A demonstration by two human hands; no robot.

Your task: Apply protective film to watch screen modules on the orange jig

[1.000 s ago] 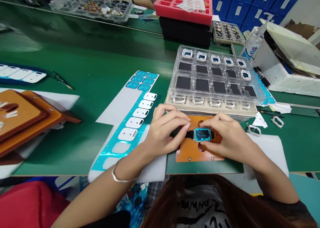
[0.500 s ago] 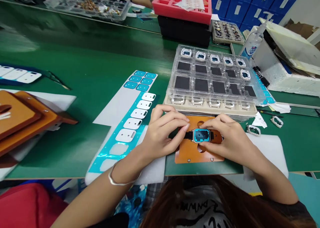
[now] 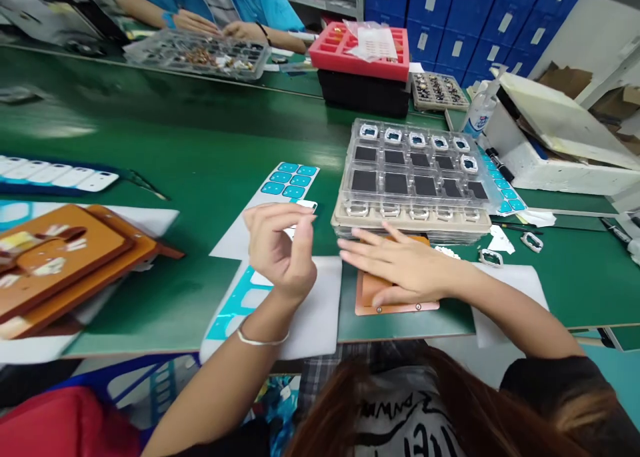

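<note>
My left hand point(image 3: 283, 247) is raised over the blue-and-white adhesive sheet point(image 3: 233, 313), its thumb and fingertips pinched together; whatever may be between them is too small to make out. Flat and with fingers spread, my right hand point(image 3: 400, 263) lies over the orange fixture plate point(image 3: 367, 290). The watch case that sat on the plate is hidden under that hand. A white paper with blue stickers point(image 3: 285, 180) lies beyond my left hand. White foam sheet point(image 3: 323, 303) shows under the adhesive sheet.
Stacked plastic trays point(image 3: 420, 177) with watch frames and dark squares stand ahead. Two loose frames point(image 3: 490, 257) lie to the right. At left are stacked orange fixtures point(image 3: 65, 257) and tweezers point(image 3: 145, 183). A co-worker's hands point(image 3: 240, 31) are at a parts box point(image 3: 195, 53) across the table.
My left hand has moved left from the fixture and up, now pinched. My right hand has let go of the watch case and spread flat over the plate. The view has shifted.
</note>
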